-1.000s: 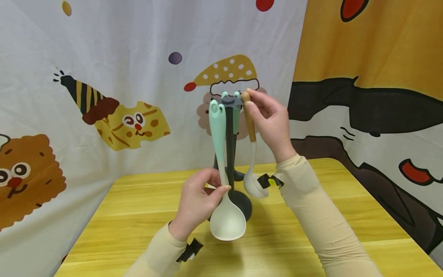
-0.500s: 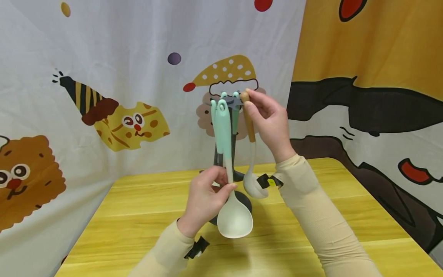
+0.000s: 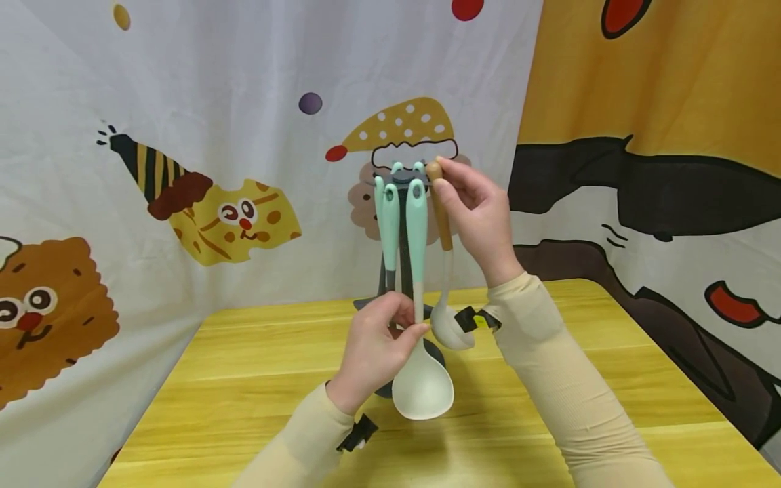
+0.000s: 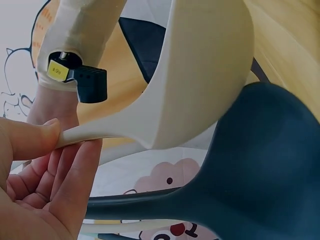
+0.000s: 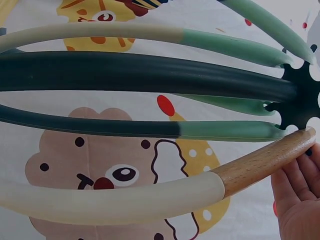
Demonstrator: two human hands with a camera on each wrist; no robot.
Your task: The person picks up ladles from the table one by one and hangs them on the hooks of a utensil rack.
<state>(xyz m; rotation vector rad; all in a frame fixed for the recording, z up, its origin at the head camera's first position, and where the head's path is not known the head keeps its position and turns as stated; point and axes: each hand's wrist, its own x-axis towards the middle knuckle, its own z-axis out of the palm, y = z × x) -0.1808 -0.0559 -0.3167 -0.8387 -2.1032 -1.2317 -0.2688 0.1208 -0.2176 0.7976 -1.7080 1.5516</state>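
Observation:
My left hand [image 3: 381, 346] pinches the neck of a cream ladle [image 3: 424, 386] between thumb and fingers. The ladle is upright in front of the dark utensil stand [image 3: 405, 237], its mint handle topped by a hole near the stand's notched head [image 5: 302, 97]; whether it hangs on a hook I cannot tell. My right hand [image 3: 478, 210] pinches the top of a second ladle's wooden handle [image 5: 265, 165], beside that head on the right. This ladle's pale bowl [image 3: 451, 329] hangs low, partly behind the wrist strap. In the left wrist view, the cream ladle's bowl [image 4: 200, 75] fills the top.
Several other mint-handled utensils hang round the stand, including one with a mint handle [image 3: 389, 224] left of the cream ladle. A broad dark utensil head [image 4: 270, 160] sits close beside the left hand's ladle. The stand is on a wood-grain table [image 3: 244, 407] before a printed curtain [image 3: 244, 68].
My left hand has carried the cream ladle rightward across the stand's front, its handle top passing another mint handle. My right hand has stayed at the wooden handle's top.

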